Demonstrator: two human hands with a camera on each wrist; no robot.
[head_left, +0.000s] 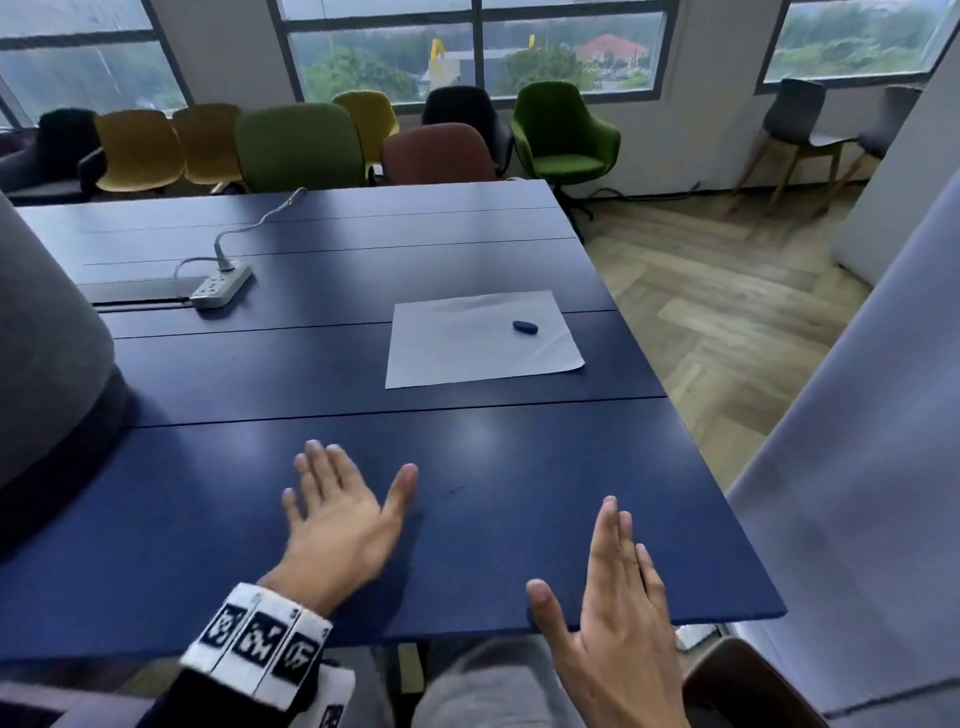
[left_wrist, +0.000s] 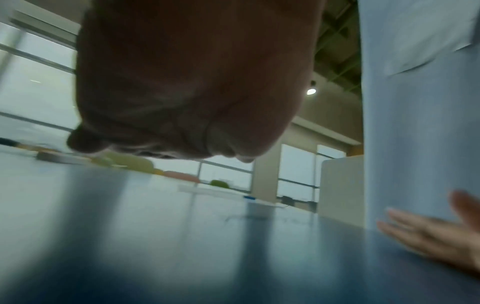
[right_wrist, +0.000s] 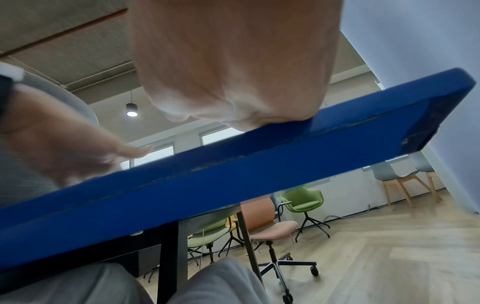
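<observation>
Left side: left hand (head_left: 337, 514) sat low in the middle of the head view, palm down over the tabletop (head_left: 182, 519); the left wrist view showed a strip of light under the palm, so judged just above the surface, not resting on it
Left fingers: fingers (head_left: 317, 467) were straight and spread wide, thumb out to the right; they held nothing
Right side: right hand (head_left: 618, 613) was at the lower right of the frame, over the near edge of the tabletop; could not tell from the right wrist view whether the heel of the hand touched that edge
Right fingers: straight and close together, thumb apart to the left; they held nothing
Paper: sheet of paper (head_left: 467, 348) lay flat at centre-right of the frame, well apart from both hands and above them in the picture
Object: small dark blue object (head_left: 525, 327), oblong, lay on the upper right part of the sheet; too small to identify
Also present: power strip (head_left: 221, 286) with its cable, left of centre; row of chairs (head_left: 296, 145) across the top
Done: nothing that showed; sheet and object lay untouched, and no marks or folds could be made out
Left to do: judged all of it, from the reach forward to taking up the object or the sheet
Stage: judged the very start, both hands poised and free
</observation>
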